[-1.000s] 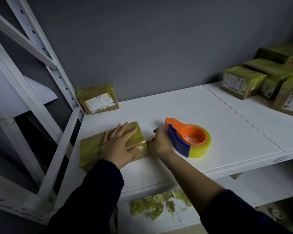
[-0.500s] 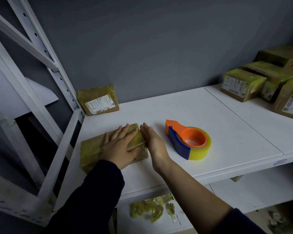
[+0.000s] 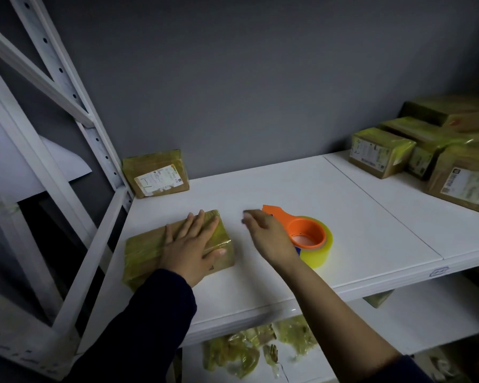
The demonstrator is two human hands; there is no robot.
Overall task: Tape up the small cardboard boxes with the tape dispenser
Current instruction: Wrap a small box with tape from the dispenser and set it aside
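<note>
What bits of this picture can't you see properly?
- Head view: the right hand covers the tape dispenser's near side. Its fingertips are blurred, so touching cannot be told.
- The left hand hides much of the box's top.
- The label on the back box is too small to read.
- The right-hand boxes are cut off by the picture's edge.

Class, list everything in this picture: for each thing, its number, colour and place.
small box: one, brown under yellowish tape, front left of shelf
tape dispenser: one, orange and blue with yellowish roll, mid-shelf
labelled box: one, brown, back left against wall
taped boxes: at least four, brown, right end
shelf: one, white
tape scraps: heap, yellowish, lower shelf
left hand: one, flat on small box
right hand: one, open, by tape dispenser
</note>
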